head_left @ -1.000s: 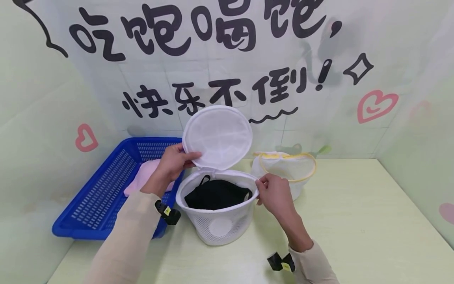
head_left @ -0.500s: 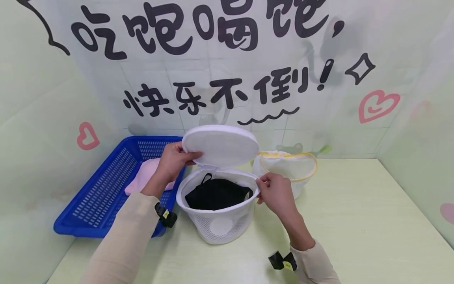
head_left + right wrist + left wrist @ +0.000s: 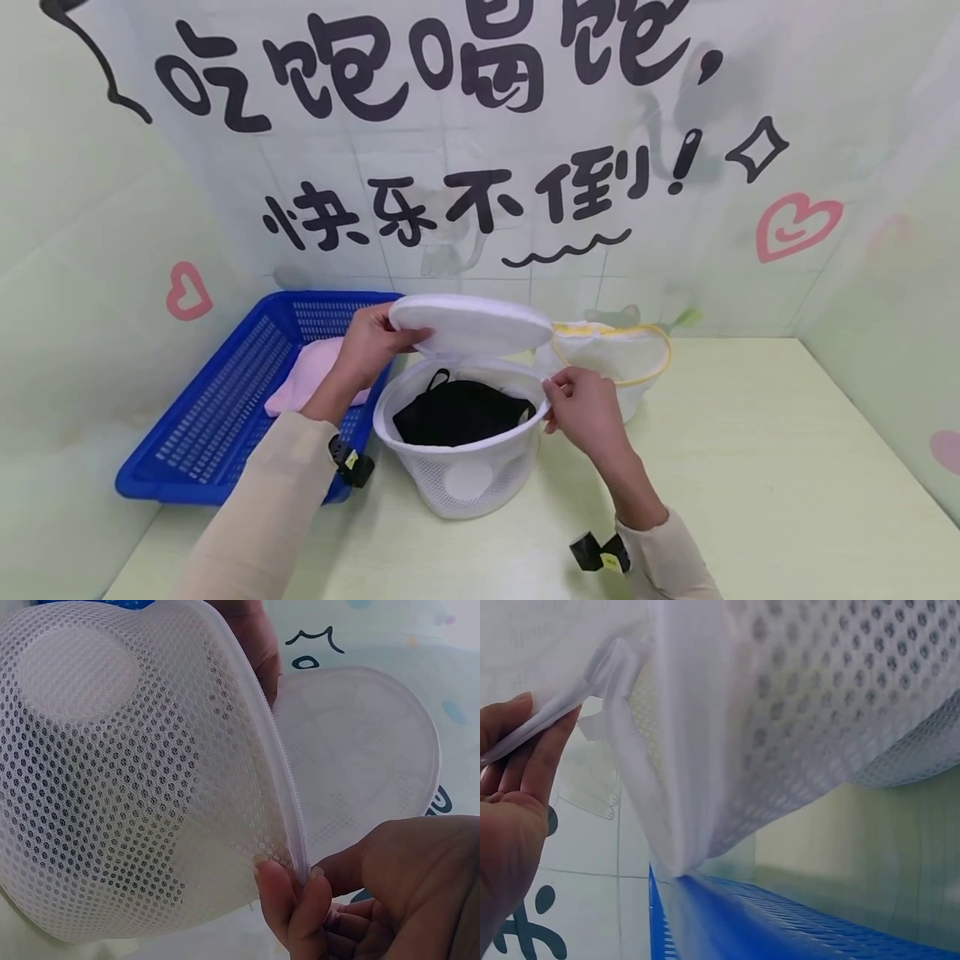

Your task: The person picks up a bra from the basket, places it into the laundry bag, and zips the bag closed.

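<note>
A white mesh laundry bag (image 3: 423, 475) stands upright on the table, its round lid (image 3: 476, 327) hinged at the back and tilted above the opening. My left hand (image 3: 369, 346) pinches the lid's left edge between thumb and fingers, as the left wrist view also shows. On the right side, my right hand (image 3: 588, 408) pinches the bag's zippered rim; in the right wrist view its fingertips (image 3: 274, 889) meet at that rim. Inside the bag lies a black garment (image 3: 461, 414) with a thin loop strap. Its underside is hidden.
A blue perforated plastic basket (image 3: 202, 417) sits left of the bag, holding a pink cloth (image 3: 311, 371). Behind and right is another white bag with yellow trim (image 3: 645, 379). The pale table (image 3: 750, 475) extends right, up to a printed curtain (image 3: 675, 275).
The lid has swung down and forward from nearly upright to a low tilt over the opening, with my left hand holding its edge. My right hand keeps its grip on the rim.
</note>
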